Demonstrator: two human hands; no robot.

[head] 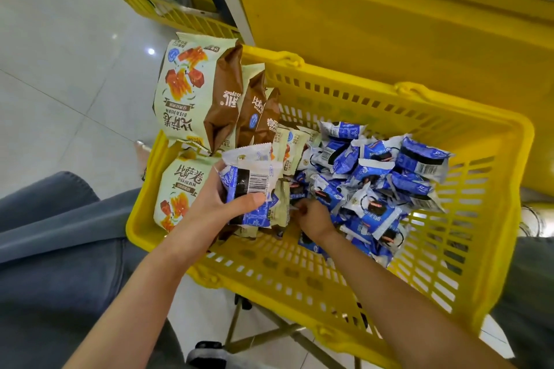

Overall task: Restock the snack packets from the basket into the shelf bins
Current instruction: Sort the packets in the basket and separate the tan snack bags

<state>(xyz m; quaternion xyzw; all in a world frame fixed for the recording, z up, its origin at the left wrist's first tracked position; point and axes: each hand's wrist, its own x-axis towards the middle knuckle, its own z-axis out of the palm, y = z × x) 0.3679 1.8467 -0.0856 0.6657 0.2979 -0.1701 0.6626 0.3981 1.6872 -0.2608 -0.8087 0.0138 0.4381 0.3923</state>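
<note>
Retail shop, stocking aisle. Evidence: yellow plastic shopping basket [494, 177] at centre, heaped with identical barcoded blue-and-white snack packets [374, 171]; duplicate green-and-brown packets [192, 90] at 10 o'clock; second basket [168, 12] at 11; yellow shelving panel [374, 24] at 1; glossy tiled floor [60, 69] at 9.

One wide-angle camera, worn on the person's head, gives the only view. It looks forward and steeply down, close above a yellow perforated plastic basket [434, 263] that fills the centre and right. Both bare forearms enter from the bottom edge. The left hand [215, 204], gripping small blue-and-white foil snack packets [251, 183], and the right hand [314, 219] sit mid-frame. At left lie pale glossy floor tiles [60, 84].
</note>
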